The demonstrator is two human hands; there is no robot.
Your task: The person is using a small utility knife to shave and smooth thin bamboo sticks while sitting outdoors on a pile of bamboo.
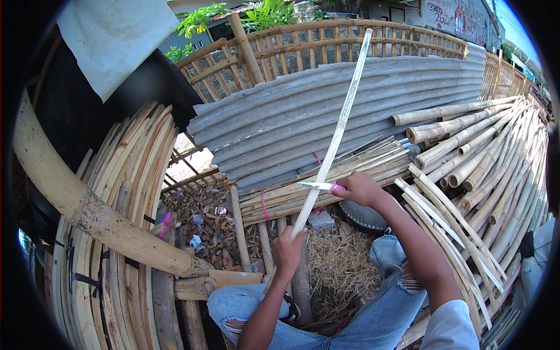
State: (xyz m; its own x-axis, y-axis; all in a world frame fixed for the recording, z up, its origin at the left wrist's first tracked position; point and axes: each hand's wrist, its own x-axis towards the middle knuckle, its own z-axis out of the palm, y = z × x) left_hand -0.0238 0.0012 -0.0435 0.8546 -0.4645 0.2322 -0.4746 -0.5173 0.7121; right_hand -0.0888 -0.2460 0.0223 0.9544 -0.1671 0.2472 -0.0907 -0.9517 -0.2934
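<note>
My left hand (287, 251) is closed around the lower part of a long, pale bamboo strip (343, 116), which slants up and away to the right. In my right hand (358, 189) is a knife (314, 185) with a light blade and a pink part at the handle. Its blade lies across the strip, a little above my left hand. Shavings and straw-like fibres (332, 256) cover the ground between my knees. Beyond the knife lies a bundle of split bamboo (361, 166) with pink ties.
Whole bamboo poles (478, 157) are heaped at the right, with loose split strips (449, 233) nearer. A thick bamboo pole (111, 224) crosses at left before stacked slats (125, 157). Corrugated sheeting (280, 116) stands ahead. A dark round container (363, 217) sits below my right hand.
</note>
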